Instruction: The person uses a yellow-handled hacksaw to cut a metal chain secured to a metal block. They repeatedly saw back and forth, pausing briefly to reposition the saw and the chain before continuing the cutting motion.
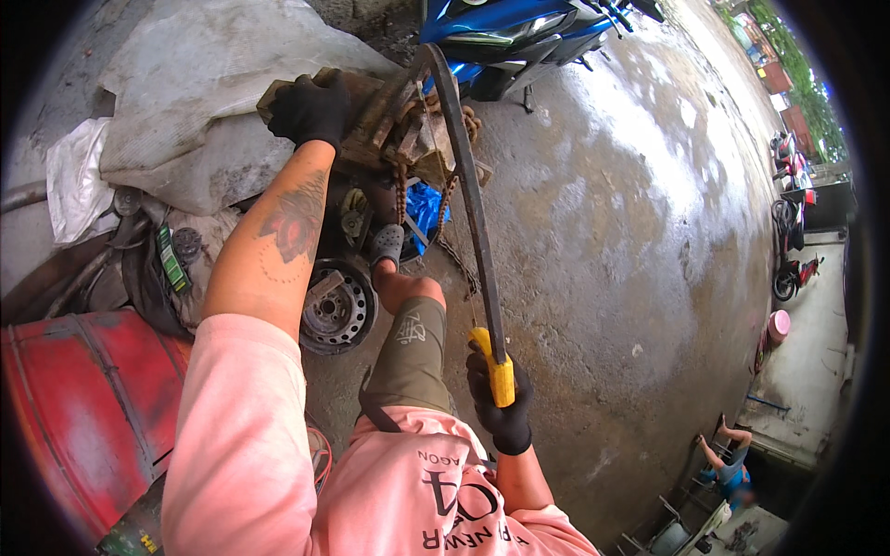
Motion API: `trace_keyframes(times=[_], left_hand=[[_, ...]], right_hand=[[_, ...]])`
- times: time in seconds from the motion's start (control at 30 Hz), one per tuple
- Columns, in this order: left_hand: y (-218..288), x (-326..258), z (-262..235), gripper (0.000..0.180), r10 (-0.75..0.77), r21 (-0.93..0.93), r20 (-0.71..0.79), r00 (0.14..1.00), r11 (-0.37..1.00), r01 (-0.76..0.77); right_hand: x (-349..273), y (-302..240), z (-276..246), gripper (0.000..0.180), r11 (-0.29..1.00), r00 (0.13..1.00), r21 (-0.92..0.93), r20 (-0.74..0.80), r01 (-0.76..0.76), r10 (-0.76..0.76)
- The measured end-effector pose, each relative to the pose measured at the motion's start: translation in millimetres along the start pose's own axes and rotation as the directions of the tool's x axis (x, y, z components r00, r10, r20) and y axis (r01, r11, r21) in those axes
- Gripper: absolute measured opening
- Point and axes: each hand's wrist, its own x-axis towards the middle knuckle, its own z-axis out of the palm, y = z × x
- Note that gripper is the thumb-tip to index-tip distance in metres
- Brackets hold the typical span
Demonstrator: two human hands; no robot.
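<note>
My right hand (502, 394), in a black glove, is wrapped round the yellow handle of a bow-type hacksaw (471, 199). Its dark metal frame arches up and away from me, and the thin blade runs along its left side, past the end of a worn wooden block (425, 148). Whether the blade touches the block I cannot tell. My left hand (311, 113), also in a black glove, grips the left end of a brown wooden piece (366, 100) beside that block. A rusty chain (401, 193) is looped round the block and hangs below it.
A blue motorcycle (519, 37) stands beyond the block. Below lie a steel wheel rim (340, 308) and a blue plastic bag (426, 211). A red drum (88, 408) is at left, under a whitish sheet (213, 83). Another person (732, 468) is far right, by parked motorcycles (790, 222).
</note>
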Motion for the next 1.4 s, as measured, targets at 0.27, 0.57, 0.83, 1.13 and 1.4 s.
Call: trace_keyframes(times=[0.27,0.57,0.83,1.13,1.4], left_hand=[[9,-13,-2,0.064,0.031,0.028,-0.015,0.999,0.999,-0.031],[9,-12,-16,0.060,-0.010,-0.013,0.021,1.000,1.000,0.010],[10,-11,-19,0.057,0.002,-0.036,0.017,1.000,0.999,-0.001],[6,-15,-14,0.057,0.002,-0.042,-0.047,0.999,0.999,-0.004],[9,-19,-14,0.051,0.013,-0.060,-0.021,1.000,0.998,-0.015]], right_hand=[[92,-26,20,0.018,0.874,0.905,-0.235,0.125,0.425,-0.407],[173,-81,75,0.010,0.887,0.908,-0.192,0.055,0.419,-0.416],[182,-38,73,0.008,0.926,0.926,0.005,-0.009,0.378,-0.378],[164,-70,84,0.010,0.942,0.949,-0.120,0.043,0.314,-0.311],[189,-24,59,0.021,0.712,0.767,-0.286,0.215,0.641,-0.604]])
